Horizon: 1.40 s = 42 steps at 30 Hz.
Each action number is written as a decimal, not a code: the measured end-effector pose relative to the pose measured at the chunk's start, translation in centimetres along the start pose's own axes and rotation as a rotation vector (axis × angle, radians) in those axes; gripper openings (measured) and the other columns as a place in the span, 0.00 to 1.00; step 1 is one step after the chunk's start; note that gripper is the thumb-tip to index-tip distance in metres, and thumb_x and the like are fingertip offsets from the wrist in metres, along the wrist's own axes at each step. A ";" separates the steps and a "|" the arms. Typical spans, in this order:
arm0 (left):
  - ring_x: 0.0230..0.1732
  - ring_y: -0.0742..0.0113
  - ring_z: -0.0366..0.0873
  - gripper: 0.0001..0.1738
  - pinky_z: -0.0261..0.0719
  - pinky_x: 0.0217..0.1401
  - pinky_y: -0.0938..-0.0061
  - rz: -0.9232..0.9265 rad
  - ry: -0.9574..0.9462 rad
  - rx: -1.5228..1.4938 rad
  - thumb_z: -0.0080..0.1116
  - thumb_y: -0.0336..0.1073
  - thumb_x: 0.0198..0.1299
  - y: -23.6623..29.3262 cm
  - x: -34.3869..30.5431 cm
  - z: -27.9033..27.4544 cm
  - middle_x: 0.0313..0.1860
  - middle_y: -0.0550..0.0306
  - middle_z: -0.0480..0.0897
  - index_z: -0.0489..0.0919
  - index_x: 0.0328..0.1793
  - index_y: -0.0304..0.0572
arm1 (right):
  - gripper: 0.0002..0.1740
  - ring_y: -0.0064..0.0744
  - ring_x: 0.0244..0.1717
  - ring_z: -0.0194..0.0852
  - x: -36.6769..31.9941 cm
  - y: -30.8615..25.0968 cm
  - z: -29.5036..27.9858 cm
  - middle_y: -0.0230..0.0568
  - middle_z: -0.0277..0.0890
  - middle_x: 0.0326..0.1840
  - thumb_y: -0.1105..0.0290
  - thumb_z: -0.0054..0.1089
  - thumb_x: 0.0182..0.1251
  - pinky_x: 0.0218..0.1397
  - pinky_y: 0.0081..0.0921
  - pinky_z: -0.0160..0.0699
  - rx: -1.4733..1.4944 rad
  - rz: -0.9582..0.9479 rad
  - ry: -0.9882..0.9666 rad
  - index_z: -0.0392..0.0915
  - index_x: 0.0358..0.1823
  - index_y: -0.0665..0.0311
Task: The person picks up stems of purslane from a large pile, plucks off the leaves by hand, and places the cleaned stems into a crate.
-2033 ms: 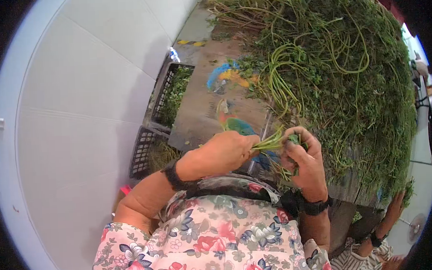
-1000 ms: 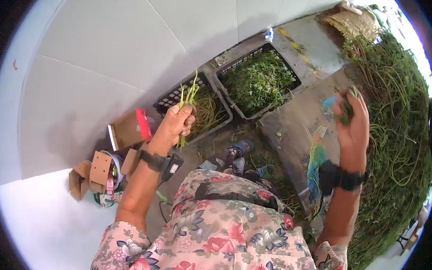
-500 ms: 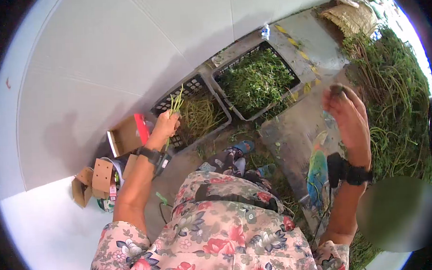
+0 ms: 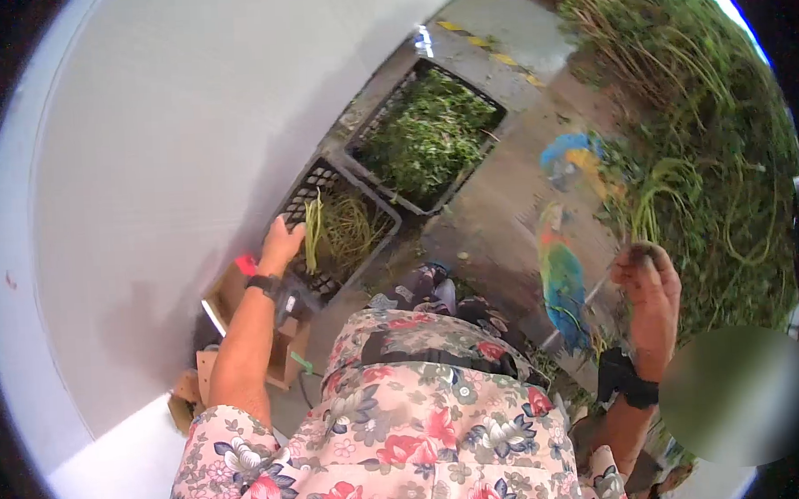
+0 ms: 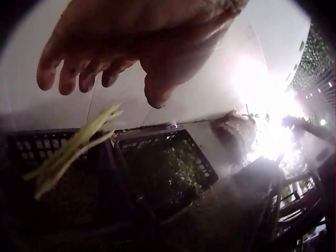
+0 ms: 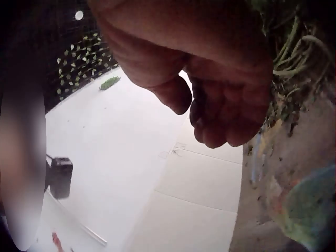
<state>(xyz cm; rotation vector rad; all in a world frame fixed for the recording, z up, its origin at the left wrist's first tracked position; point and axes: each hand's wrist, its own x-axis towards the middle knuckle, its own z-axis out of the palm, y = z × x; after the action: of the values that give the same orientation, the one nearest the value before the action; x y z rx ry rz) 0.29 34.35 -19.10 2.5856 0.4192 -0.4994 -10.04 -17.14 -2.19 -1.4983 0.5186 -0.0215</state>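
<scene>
Hovering spread-fingered, left hand [image 4: 281, 241] grips nothing — pale green stems [image 4: 312, 234] loose beside it, over black plastic crate [image 4: 389, 221] of similar stems; right hand [image 4: 646, 283] curled — contents unclear.

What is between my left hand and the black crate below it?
A small bunch of pale green stems, hanging apart from the fingers of the left hand, over the crate. The left wrist view shows it.

White tiles [image 4: 129, 172] spread on my left, grey concrete [image 4: 533, 30] with yellow marks lies far ahead, a parrot-print table cover [image 4: 505, 218] sits near on my right, and hard daylight [image 5: 262, 100] glares at the far right.
</scene>
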 end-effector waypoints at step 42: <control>0.40 0.52 0.74 0.03 0.71 0.47 0.65 1.370 -0.094 -0.191 0.54 0.24 0.47 30.2 -10.0 8.3 0.33 0.51 0.78 0.76 0.30 0.39 | 0.22 0.46 0.47 0.72 -12.4 9.6 -16.7 0.46 0.73 0.44 0.66 0.60 0.50 0.46 0.37 0.73 -1.279 0.178 0.835 0.70 0.48 0.62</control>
<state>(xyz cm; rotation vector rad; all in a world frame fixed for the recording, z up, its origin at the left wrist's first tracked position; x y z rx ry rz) 0.43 2.73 -10.06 2.0188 -1.2012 -0.0479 -29.68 -27.86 -7.16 -2.6772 1.5198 -0.2160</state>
